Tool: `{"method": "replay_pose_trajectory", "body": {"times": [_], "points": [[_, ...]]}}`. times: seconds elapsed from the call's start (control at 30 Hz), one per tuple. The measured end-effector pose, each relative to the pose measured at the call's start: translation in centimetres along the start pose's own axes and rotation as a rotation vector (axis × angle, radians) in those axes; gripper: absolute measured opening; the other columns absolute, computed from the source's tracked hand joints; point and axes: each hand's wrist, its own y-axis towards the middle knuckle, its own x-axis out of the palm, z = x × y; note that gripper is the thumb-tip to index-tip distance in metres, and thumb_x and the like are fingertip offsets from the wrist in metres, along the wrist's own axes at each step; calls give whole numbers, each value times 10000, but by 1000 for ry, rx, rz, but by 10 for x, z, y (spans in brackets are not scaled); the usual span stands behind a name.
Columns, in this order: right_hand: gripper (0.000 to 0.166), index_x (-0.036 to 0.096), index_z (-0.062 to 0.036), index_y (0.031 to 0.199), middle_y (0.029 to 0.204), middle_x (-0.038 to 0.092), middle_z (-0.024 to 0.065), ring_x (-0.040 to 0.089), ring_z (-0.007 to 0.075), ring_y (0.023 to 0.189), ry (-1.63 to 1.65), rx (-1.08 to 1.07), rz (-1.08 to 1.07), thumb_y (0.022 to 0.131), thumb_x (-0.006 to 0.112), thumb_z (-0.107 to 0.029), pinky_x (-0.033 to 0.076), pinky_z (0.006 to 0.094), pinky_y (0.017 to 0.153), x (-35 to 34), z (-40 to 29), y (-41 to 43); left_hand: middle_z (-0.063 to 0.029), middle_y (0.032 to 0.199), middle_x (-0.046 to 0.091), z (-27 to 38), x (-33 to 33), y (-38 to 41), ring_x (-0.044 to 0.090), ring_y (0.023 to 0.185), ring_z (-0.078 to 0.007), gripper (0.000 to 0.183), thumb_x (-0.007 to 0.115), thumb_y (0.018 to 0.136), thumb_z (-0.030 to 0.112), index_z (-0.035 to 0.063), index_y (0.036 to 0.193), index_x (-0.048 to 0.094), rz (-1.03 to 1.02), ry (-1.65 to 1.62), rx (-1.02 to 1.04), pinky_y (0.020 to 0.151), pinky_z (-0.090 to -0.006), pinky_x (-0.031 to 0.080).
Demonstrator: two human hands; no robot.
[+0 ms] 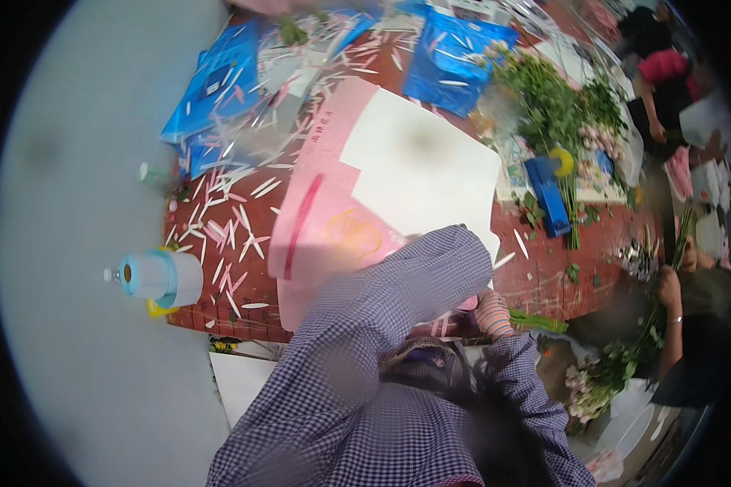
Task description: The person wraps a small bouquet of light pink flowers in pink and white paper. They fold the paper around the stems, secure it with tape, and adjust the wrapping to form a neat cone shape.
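A large pink wrapping sheet [335, 225] with a darker pink stripe and writing lies on the red table, partly over or against a white sheet [429, 152]. My left checked sleeve [402, 286] reaches across the lower part of both sheets. My left hand is out of view behind that sleeve. Close to the table's front edge is my right hand [493, 313], in a striped glove or cuff. Its fingers are mostly hidden, beside a small pink piece [469, 302]; whether it grips that cannot be told.
White and pink slips [231, 225] litter the table. Blue plastic bags [457, 58] lie behind. Label rolls [164, 277] stand left. At right are bunched roses [542, 103], a blue tape dispenser [548, 198] and green stems [539, 321]. Other people work at right; one hand [669, 286] holds stems.
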Motion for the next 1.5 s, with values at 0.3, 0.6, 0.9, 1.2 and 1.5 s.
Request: {"method": "replay_pose_trajectory", "body": {"times": [0.3, 0.6, 0.9, 1.2, 1.5], "points": [[455, 531, -21, 1098, 1009, 618, 188, 599, 339, 926, 653, -254, 29, 702, 691, -175, 483, 428, 779, -13, 10, 16, -67, 1150, 557, 72, 33, 86, 412, 1204, -240, 366, 481, 836, 387, 170, 1121, 558, 513, 555, 99, 1089, -492, 209], [482, 517, -17, 1138, 976, 601, 185, 593, 356, 898, 466, -135, 351, 678, 657, -39, 480, 421, 787, -19, -38, -25, -129, 1271, 474, -32, -22, 43, 425, 1183, -246, 620, 648, 742, 333, 77, 1269, 445, 628, -415, 177, 997, -429, 329], [364, 574, -28, 999, 934, 610, 57, 581, 201, 876, 1465, 205, 230, 882, 463, -354, 472, 349, 793, -10, -19, -28, -189, 1221, 514, -178, 39, -68, 522, 1068, -203, 905, 811, 649, 310, -82, 1324, 352, 518, -1504, -373, 901, -310, 440], [329, 559, -3, 1007, 995, 574, 224, 548, 372, 967, 96, -8, 227, 713, 660, -111, 443, 430, 819, -15, -7, -14, -226, 1184, 547, -167, 34, -49, 547, 1066, -221, 937, 796, 654, 399, -128, 1296, 364, 620, -1351, -612, 918, -301, 442], [437, 484, -29, 1051, 995, 522, 200, 488, 393, 961, -60, -101, 622, 693, 697, -158, 421, 459, 814, 5, 4, -62, -134, 784, 656, -135, 56, -75, 626, 710, -216, 643, 740, 662, 494, -65, 959, 629, 685, -1035, -741, 677, -338, 495]]}}
